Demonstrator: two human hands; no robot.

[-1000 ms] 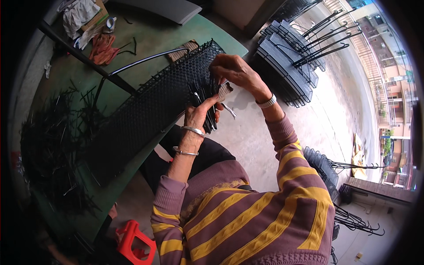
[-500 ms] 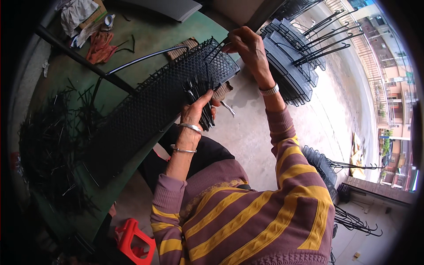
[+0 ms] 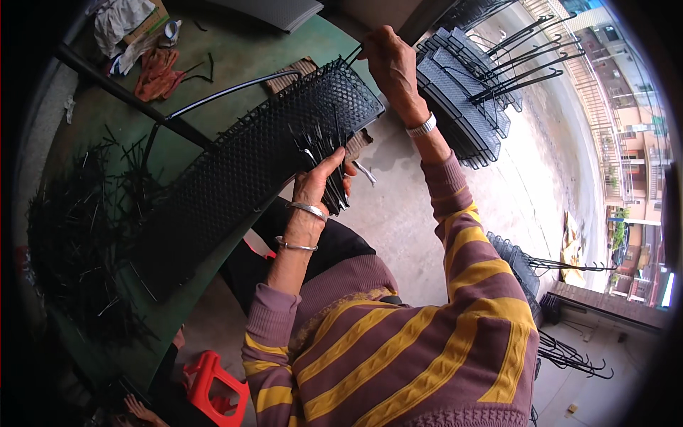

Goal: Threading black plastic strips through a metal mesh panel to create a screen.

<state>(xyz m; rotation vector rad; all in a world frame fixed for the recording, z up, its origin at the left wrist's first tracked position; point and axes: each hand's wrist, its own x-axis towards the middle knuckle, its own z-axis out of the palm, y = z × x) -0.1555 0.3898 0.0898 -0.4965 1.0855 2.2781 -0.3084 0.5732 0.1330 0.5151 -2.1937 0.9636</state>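
Note:
A long black mesh panel [image 3: 242, 174] with a wire rim lies slantwise across the table's near edge. My left hand [image 3: 313, 186] is closed round a bundle of thin black strips [image 3: 334, 192], thumb on top, over the panel's near side by its right end. At the far right corner of the panel, my right hand [image 3: 391, 64] is raised with its fingers pinched together. A thin black strip [image 3: 352, 53] runs from those fingertips to the panel's rim. A bent black metal bar [image 3: 235, 95] rises behind the panel.
Loose black strips [image 3: 85, 242] lie heaped on the green table [image 3: 235, 132] at left. Cloths [image 3: 158, 75] sit at the far left. Stacked mesh racks with hooks [image 3: 462, 92] stand on the floor at right. A red stool [image 3: 213, 388] and another person's hand [image 3: 142, 411] show at lower left.
My right hand has moved up and slightly left, away from the panel's corner, pulling the strip upward. My left hand has stayed nearly still. The other person's hand has come into view.

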